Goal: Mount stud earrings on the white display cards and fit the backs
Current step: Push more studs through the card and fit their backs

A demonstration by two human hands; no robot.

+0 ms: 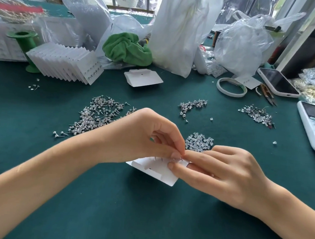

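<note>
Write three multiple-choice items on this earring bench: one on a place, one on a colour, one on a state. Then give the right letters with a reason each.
1. Where does the heap of clear backs lie?
A. just beyond the hands
B. on the phone
C. inside the tape roll

2. What colour is the crumpled cloth?
A. red
B. green
C. yellow

3. How is the card being worked?
A. flat and untouched
B. held by both hands, posts sticking up
C. stacked with the finished cards

Answers:
1 A, the heap sits just behind the right hand.
2 B, it is bright green.
3 B, the left hand and right hand pinch at its top edge.
</note>
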